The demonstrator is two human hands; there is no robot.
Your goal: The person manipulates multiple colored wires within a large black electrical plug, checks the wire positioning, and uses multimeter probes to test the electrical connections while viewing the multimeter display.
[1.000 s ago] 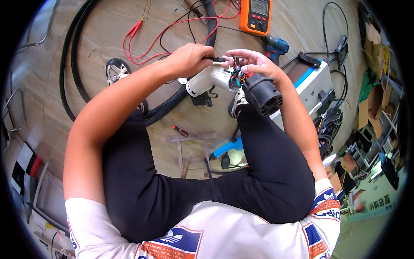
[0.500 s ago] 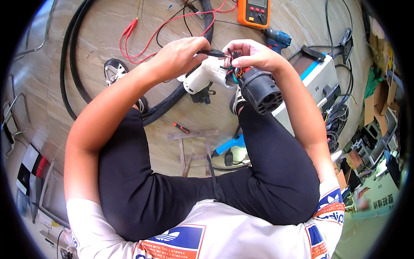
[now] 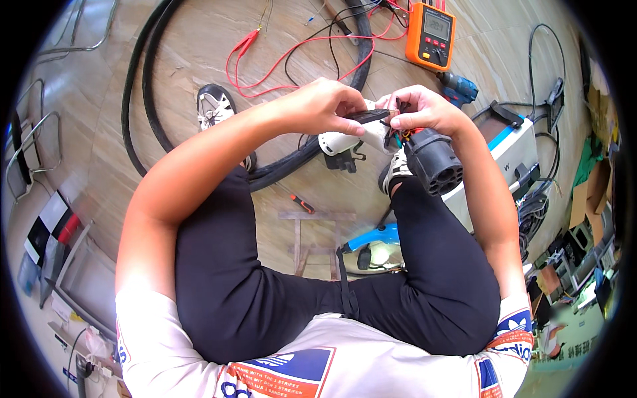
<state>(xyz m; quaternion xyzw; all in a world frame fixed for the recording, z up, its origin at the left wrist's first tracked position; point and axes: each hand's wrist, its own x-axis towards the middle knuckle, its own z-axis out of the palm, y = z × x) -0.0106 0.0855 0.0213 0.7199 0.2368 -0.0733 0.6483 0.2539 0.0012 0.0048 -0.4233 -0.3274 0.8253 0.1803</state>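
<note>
My left hand (image 3: 325, 107) is closed on a black crocodile clip (image 3: 369, 116), its jaws pointing at the wires by my right fingertips. With thumb and fingers pinched together, my right hand (image 3: 424, 109) holds thin coloured wires (image 3: 401, 136). They come out of the back of a round black plug connector (image 3: 434, 161) hanging below that hand, its face with several round holes turned toward me. Just beneath both hands is a white plastic handle housing (image 3: 338, 142), partly hidden by them. Whether the clip's jaws touch a wire is too small to tell.
An orange multimeter (image 3: 430, 36) lies beyond my hands, near a blue cordless drill (image 3: 458, 88). A red crocodile clip (image 3: 247, 41) rests on the floor with its lead. Thick black cable (image 3: 147, 99) loops at left. A screwdriver (image 3: 302, 203) and wooden stool (image 3: 317, 217) are between my legs.
The whole view has shifted, so everything appears further right and lower, and more of the multimeter shows. Both hands keep their hold, the clip still against the wires' area.
</note>
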